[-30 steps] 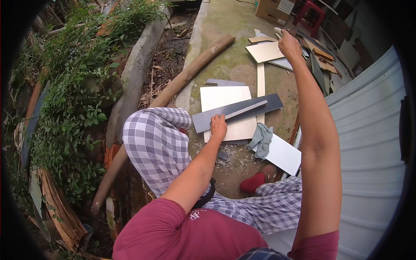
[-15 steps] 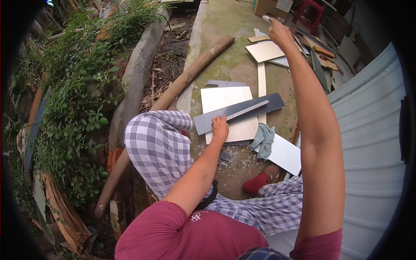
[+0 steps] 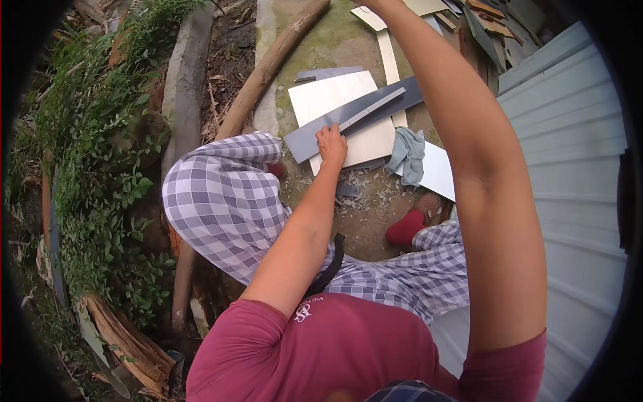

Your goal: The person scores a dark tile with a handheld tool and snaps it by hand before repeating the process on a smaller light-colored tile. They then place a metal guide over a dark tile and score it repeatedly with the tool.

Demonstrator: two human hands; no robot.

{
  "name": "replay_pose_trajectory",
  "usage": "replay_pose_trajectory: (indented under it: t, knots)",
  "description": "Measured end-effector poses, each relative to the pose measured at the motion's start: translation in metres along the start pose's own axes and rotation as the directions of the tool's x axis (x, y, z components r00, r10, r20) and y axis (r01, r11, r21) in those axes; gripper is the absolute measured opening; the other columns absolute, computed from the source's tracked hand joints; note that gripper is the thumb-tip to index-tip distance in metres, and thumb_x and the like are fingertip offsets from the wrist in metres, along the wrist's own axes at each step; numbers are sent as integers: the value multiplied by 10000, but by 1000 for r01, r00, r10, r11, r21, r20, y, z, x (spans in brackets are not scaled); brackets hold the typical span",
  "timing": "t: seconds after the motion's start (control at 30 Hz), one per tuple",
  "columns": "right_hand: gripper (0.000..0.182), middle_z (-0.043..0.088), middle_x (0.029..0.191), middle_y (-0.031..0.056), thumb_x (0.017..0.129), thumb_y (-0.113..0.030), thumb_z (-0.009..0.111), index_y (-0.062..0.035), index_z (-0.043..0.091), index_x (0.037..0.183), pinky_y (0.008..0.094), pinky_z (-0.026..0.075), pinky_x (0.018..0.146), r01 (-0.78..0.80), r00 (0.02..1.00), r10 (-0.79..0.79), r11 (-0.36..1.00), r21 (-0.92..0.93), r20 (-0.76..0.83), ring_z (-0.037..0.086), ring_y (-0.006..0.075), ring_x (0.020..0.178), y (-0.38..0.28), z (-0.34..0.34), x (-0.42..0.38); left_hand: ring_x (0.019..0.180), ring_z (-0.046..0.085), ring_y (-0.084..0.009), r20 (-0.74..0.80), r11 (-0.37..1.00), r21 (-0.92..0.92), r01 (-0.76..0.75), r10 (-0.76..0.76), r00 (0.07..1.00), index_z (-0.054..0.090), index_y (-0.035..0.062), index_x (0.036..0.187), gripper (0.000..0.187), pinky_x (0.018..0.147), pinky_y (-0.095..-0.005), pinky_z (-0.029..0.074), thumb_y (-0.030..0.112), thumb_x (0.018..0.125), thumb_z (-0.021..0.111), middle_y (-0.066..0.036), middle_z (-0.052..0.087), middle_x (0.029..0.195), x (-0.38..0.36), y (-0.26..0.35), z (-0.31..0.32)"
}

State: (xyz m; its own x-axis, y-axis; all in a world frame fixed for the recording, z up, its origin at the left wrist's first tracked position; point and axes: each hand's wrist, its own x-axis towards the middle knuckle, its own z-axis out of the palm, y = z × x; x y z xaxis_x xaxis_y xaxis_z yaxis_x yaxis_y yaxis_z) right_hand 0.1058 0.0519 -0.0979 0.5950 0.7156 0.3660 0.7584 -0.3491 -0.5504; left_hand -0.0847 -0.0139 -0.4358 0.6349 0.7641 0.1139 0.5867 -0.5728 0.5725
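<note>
A dark grey board (image 3: 305, 142) lies slantwise over a pale cream panel (image 3: 328, 91) on the ground. On the grey board rests a narrow light grey strip (image 3: 375, 109), with small marks along it. My left hand (image 3: 332, 145) presses down on the board at the strip's near end, fingers bent and close together. Stretched forward past the boards, my right hand (image 3: 376, 3) is cut off by the top edge, above the corner of another cream panel (image 3: 369, 18). Its fingers, and anything in them, are out of sight.
A grey-green cloth (image 3: 407, 157) lies on a white panel (image 3: 437, 175) to the right. Pale chips (image 3: 368, 194) litter the ground near my foot. A long wooden pole (image 3: 258, 87) lies left of the boards; corrugated metal sheeting (image 3: 569, 154) stands right.
My view has tilted down, so the boards sit higher and my right hand, earlier closed around a small whitish object, is now mostly out of frame. My left hand stays on the board and strip.
</note>
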Motion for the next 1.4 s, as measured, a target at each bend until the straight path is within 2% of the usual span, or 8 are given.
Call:
replay_pose_trajectory:
  t: [0.17, 0.2, 0.27, 0.37, 0.43, 0.7, 0.83, 1.4]
  knots:
    - [477, 595, 1041, 256, 851, -259, 457, -70, 417, 1288, 458, 430, 846, -287, 943, 272, 956, 56, 190, 564, 422, 966, 108, 49, -163, 1029, 457, -353, 52, 1000, -4, 25, -24, 998, 544, 56, 1041, 327, 916, -510, 366, 124, 739, 649, -173, 516, 1047, 4, -3, 1]
    - [455, 605, 990, 226, 861, -250, 449, -70, 439, 1279, 386, 441, 799, -295, 950, 291, 955, 27, 114, 594, 345, 880, 132, 65, -210, 1035, 459, -352, 64, 999, 53, -1, -3, 998, 544, 64, 1046, 321, 938, -555, 330, 135, 748, 642, -169, 517, 1047, 5, -3, 2]
    - [467, 480, 1227, 265, 893, -211, 409, -68, 329, 1331, 445, 394, 884, -485, 865, 446, 860, 156, 230, 499, 414, 1087, 143, 71, -290, 1053, 455, -347, 103, 994, 111, 5, -16, 995, 550, 76, 1062, 327, 953, -569, 311, 157, 758, 638, -162, 509, 1078, 6, 0, 2]
    - [499, 531, 1145, 276, 870, -197, 430, -62, 303, 1333, 460, 407, 851, -572, 818, 542, 803, 170, 192, 533, 425, 1026, 149, 91, -369, 1072, 452, -337, 132, 983, 174, -52, 29, 991, 560, 95, 1073, 322, 968, -595, 281, 176, 770, 632, -153, 502, 1107, 10, 3, 3]
    - [510, 571, 1038, 291, 840, -182, 455, -72, 300, 1313, 474, 419, 818, -735, 654, 676, 675, 71, 340, 554, 452, 951, 133, 96, -379, 1073, 454, -332, 127, 980, 174, -101, 79, 989, 563, 101, 1067, 311, 968, -609, 271, 173, 772, 629, -152, 502, 1106, 13, -1, 9]
    - [391, 607, 924, 273, 871, -240, 470, -110, 346, 1219, 520, 430, 762, -660, 637, 654, 736, -150, 408, 575, 458, 883, 110, 106, -380, 1004, 486, -320, 87, 979, 174, -101, 87, 992, 595, 83, 959, 177, 988, -595, 250, 76, 809, 503, -147, 530, 1000, 29, -2, 3]
    - [332, 598, 895, 283, 893, -194, 446, -59, 371, 1186, 532, 422, 738, -605, 738, 570, 796, -20, 361, 572, 460, 856, 88, 116, -387, 977, 492, -308, -13, 951, 261, -165, 174, 985, 583, 59, 934, 160, 967, -590, 255, 69, 790, 513, -141, 525, 970, 24, -4, 8]
    - [355, 581, 858, 330, 894, -193, 437, -10, 340, 1183, 543, 414, 726, -717, 611, 640, 697, -17, 465, 554, 506, 823, 71, 130, -394, 982, 461, -293, 59, 961, 249, -124, 113, 992, 543, 72, 969, 222, 881, -514, 293, 138, 758, 563, -135, 507, 969, 28, -2, 8]
